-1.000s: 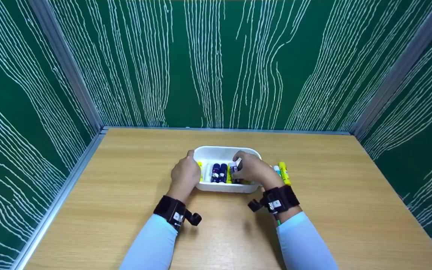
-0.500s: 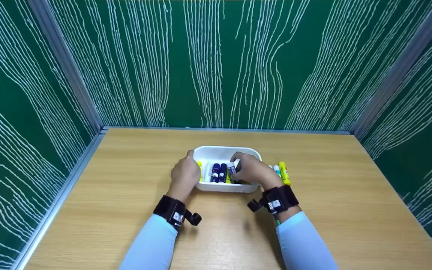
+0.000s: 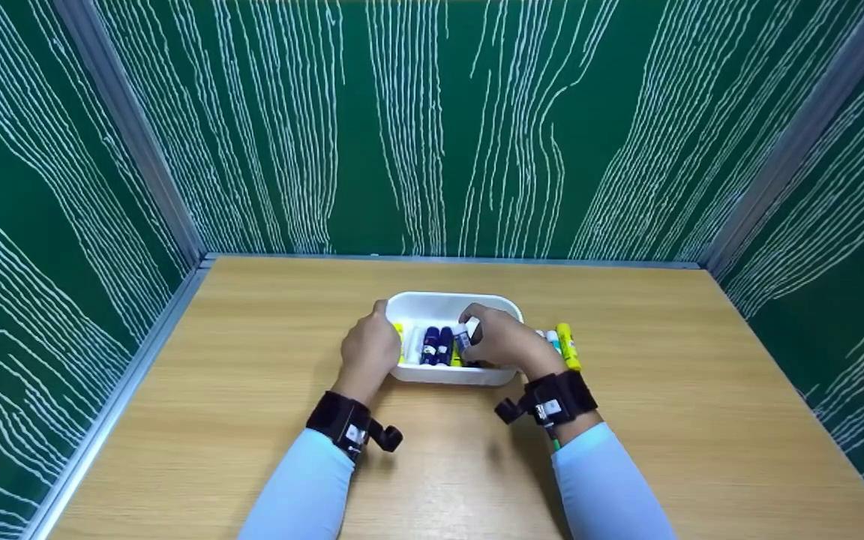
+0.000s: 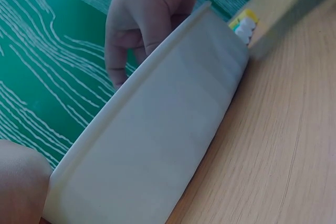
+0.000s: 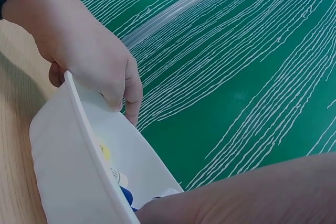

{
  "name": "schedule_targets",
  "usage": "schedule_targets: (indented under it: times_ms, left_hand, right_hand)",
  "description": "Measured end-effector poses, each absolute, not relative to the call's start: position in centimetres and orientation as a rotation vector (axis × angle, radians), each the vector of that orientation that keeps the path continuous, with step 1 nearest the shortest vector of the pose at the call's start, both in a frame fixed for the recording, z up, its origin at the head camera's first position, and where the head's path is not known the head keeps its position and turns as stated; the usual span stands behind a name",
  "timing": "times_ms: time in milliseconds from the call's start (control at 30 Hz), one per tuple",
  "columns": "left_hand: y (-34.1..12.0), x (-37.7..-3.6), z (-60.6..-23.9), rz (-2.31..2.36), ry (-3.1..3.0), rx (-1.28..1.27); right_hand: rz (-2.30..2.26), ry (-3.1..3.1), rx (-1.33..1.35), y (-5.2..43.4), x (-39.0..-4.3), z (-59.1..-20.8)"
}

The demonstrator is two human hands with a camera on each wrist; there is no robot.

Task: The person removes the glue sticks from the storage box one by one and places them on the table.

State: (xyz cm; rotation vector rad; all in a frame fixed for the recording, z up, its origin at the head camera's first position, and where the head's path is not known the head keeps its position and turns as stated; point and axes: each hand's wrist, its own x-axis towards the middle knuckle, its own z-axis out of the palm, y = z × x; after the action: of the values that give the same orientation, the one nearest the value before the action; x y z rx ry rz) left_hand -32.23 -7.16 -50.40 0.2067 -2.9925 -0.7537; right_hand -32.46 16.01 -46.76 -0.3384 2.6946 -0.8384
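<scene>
From my station I judge the white-capped glue stick [image 3: 462,337] light, stiff, slick (best held mid-barrel): the right hand [image 3: 508,337] pinches it, the left hand [image 3: 372,346] grips the white tub [image 3: 436,301].

No text, brand or number can be read. Pale labels are seen on a dark blue stick [image 3: 430,343] and its dark blue neighbour [image 3: 445,345], laid between the near and far edges of the white tray [image 3: 447,376], but the print is too small to be made out. Marks on the white-capped stick [image 3: 463,341] held in the right hand [image 3: 505,339] are likewise blurred. By the tray's left end, dark print is glimpsed on a yellow stick [image 5: 105,152] and fine lines on a white stick [image 5: 117,176]; neither can be deciphered.
</scene>
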Motion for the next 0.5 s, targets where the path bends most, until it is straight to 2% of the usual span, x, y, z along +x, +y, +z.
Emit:
schedule_targets:
  times_ms: [500]
  left_hand:
    - [-7.2, -32.2, -50.5, -0.765, -2.995, 0.201]
  right_hand:
    - [-0.992, 2.714, -0.241, 17.5, -32.5, -45.2]
